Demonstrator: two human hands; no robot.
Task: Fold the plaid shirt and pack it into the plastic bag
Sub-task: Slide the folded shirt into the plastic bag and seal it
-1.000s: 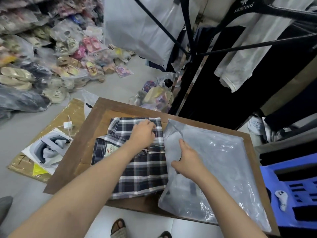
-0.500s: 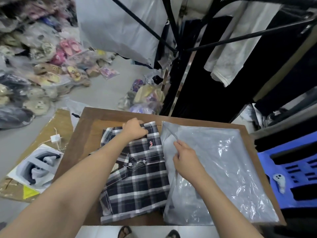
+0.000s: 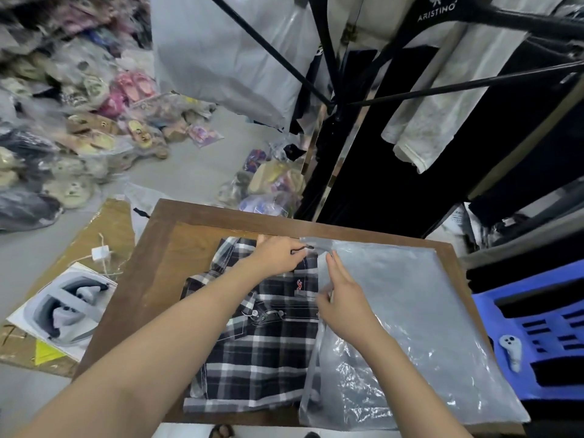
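A folded black-and-white plaid shirt (image 3: 262, 358) lies on the wooden table (image 3: 158, 279), left of a clear plastic bag (image 3: 410, 327) that lies flat on the table's right half. My left hand (image 3: 278, 252) grips the shirt's far top edge, beside the bag's upper left corner. My right hand (image 3: 341, 298) rests on the bag's left edge, fingers pinching the film where it meets the shirt. The shirt's right side sits under or against that bag edge; I cannot tell which.
A blue plastic stool (image 3: 543, 330) with a white controller (image 3: 510, 347) stands at the right. Dark clothes hang on a rack (image 3: 410, 137) behind the table. Bagged sandals (image 3: 79, 128) pile on the floor at left, near cardboard with a white tray (image 3: 60, 308).
My left hand slid from the shirt's middle to its far top edge near the bag's corner. My right hand moved up along the bag's left edge. The shirt shifted right, against the bag.
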